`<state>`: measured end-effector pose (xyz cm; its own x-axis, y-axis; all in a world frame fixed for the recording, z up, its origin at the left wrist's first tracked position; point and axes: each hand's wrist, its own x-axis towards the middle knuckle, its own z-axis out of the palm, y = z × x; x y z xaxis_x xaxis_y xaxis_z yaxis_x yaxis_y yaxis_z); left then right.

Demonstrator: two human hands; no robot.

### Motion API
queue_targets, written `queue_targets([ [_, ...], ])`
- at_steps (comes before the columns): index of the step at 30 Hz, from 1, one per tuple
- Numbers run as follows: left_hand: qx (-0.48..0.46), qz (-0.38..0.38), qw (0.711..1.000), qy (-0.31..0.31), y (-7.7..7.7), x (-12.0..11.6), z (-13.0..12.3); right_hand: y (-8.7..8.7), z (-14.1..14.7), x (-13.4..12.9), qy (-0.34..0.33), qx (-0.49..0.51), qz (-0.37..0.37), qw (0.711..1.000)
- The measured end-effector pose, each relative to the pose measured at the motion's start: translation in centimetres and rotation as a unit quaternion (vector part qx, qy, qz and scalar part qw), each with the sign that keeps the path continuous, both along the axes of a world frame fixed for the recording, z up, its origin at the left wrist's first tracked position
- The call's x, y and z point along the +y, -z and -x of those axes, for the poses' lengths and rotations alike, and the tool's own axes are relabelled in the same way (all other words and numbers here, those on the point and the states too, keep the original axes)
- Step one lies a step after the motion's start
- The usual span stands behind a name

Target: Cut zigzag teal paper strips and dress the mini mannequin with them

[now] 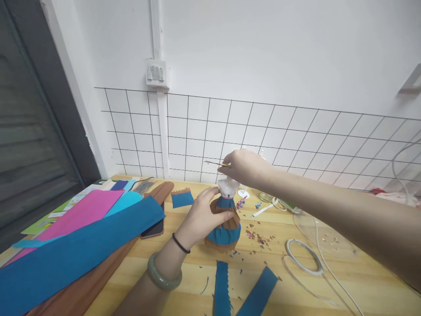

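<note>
My left hand (208, 213) is wrapped round the side of a paper figure (223, 235), its thumb across the front. The figure stands upright on the table, dressed in tiers of blue and brown crepe paper under a translucent white top (227, 188). Just above that top is my right hand (241, 166), closed on a thin pointed tool (215, 163) that juts out to the left. Its grip end is hidden by the fingers, so its kind is unclear. Two blue crepe paper strips (222, 287) lie in front of the figure, one with a scalloped edge.
Long blue (82, 250), pink and brown crepe sheets are stacked at the left, partly over a phone (153, 229). A blue-brown paper piece (183, 199) lies behind. Paper scraps (259, 237) are scattered right of the figure. A tape roll (304, 256) and white cable (333, 267) lie farther right.
</note>
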<state>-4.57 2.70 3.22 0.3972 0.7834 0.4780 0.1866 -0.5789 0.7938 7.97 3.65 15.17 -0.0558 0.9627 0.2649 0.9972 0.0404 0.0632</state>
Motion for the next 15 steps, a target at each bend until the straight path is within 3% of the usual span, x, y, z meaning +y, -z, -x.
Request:
queue_targets([
  [5,-0.038,0.049,0.998,-0.006,0.3,0.7,0.2,0.2,0.6,-0.1,-0.003,0.017,0.019,1.0],
  [11,-0.178,0.108,0.975,0.083,0.3,1.3,0.3,0.5,1.3,0.2,-0.024,0.048,0.037,0.998],
  [15,-0.206,0.148,0.963,0.093,0.1,1.4,0.9,0.2,0.8,0.5,-0.05,0.094,0.061,0.992],
])
